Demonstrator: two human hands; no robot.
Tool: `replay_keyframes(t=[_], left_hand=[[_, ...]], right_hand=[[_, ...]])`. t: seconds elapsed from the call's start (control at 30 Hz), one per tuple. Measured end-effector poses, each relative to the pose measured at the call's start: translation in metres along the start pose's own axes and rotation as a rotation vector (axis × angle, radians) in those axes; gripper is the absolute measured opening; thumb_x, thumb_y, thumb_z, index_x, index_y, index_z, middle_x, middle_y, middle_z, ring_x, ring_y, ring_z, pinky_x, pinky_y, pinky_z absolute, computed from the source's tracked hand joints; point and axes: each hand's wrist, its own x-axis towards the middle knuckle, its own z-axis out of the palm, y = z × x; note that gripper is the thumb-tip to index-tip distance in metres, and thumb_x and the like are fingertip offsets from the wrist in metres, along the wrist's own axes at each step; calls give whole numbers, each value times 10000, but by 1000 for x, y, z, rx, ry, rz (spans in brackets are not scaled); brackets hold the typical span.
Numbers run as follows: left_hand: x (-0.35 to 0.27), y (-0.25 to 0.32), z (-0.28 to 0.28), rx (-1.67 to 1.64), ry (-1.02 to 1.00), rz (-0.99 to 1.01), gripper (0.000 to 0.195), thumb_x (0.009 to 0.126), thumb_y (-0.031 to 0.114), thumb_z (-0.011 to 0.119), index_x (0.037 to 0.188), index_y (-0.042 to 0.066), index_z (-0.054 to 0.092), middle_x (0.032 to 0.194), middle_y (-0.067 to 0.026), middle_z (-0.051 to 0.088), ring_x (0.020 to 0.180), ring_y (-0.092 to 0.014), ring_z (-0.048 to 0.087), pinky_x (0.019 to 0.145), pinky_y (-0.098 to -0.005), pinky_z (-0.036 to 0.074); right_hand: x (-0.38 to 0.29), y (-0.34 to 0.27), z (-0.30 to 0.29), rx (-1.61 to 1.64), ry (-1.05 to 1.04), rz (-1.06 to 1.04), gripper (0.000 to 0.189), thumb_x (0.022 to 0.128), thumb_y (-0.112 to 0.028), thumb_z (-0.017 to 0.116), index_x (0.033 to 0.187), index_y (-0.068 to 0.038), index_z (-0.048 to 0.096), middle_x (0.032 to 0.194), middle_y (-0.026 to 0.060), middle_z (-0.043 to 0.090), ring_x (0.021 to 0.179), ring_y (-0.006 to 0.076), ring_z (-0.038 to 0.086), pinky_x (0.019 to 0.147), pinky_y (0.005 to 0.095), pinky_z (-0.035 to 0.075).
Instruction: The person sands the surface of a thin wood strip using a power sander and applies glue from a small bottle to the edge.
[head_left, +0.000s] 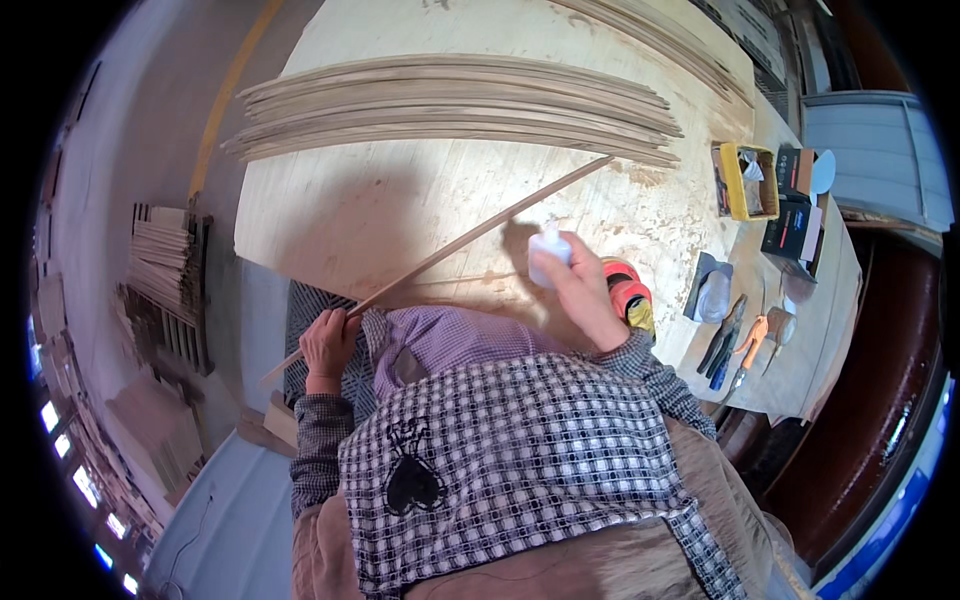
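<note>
My left hand grips a long thin wooden strip near its lower end. The strip slants up and right across the pale plywood worktop, its far tip reaching the edge of a bundle of similar wooden strips. In my right hand is a small whitish plastic bottle with a pale nozzle, held above the worktop to the right of the strip. A red power sander stands just beyond my right wrist, partly hidden by the hand and sleeve.
More strips lie at the far right. On the right are a yellow box, dark cartons, black-handled pliers and an orange-handled tool. Slatted racks with stacked wood stand on the floor at left.
</note>
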Motion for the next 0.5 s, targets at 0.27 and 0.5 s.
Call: replay_keyframes(t=[0.27, 0.5], left_hand=[[-2, -1, 1, -21, 32, -11, 260, 823, 332, 628, 728, 115, 521, 647, -38, 498, 617, -246, 576, 509, -375, 439], [0, 1, -2, -48, 65, 1, 263, 813, 314, 641, 703, 106, 525, 628, -42, 490, 588, -237, 565, 497, -354, 441]], right_hand=[[19, 40, 10, -449, -90, 59, 352, 833, -278, 619, 1016, 23, 603, 784, 98, 639, 692, 150, 601, 620, 283, 470], [30, 51, 9, -574, -80, 60, 356, 794, -306, 623, 967, 5, 634, 767, 156, 656, 709, 258, 645, 648, 345, 483]])
